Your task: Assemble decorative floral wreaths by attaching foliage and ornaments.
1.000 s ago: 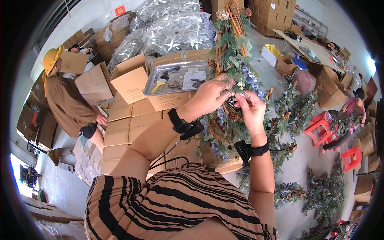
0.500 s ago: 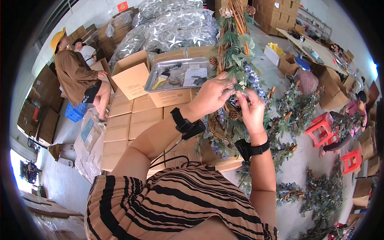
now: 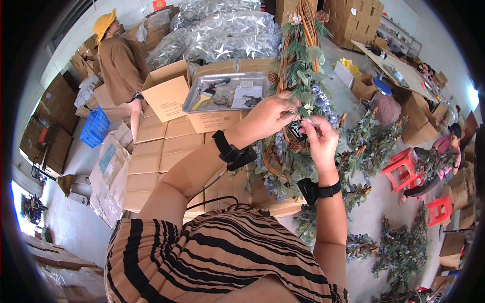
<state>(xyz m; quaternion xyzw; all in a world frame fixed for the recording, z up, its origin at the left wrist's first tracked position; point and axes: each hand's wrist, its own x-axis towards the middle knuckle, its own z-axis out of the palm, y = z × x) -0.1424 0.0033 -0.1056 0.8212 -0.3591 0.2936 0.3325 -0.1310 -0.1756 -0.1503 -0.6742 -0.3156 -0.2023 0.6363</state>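
A wreath (image 3: 292, 60) of twisted brown vines, green leaves, pine sprigs, pine cones and blue berries stands upright before me. My left hand (image 3: 273, 115) reaches in from the left, fingers pinched together among the leaves at its middle. Close beside it, my right hand (image 3: 322, 139) pinches with thumb and forefinger at the same spot. What lies between the fingertips is too small to make out. A black tag (image 3: 294, 131) with pale lettering hangs just below and between both hands. Each wrist wears a black strap with a small device.
A metal tray (image 3: 189, 103) with a yellow-handled brush and papers rests on stacked cartons (image 3: 174, 151), beside an open box (image 3: 164, 93). More greenery (image 3: 404, 247) lies on the floor at right, near red stools (image 3: 401, 169). A person in a yellow hat (image 3: 118, 65) stands at left; another sits at far right.
The black tag shows more fully below my hands. My fingers have shifted only slightly. The person in the yellow hat has moved right, and a second person behind is no longer visible.
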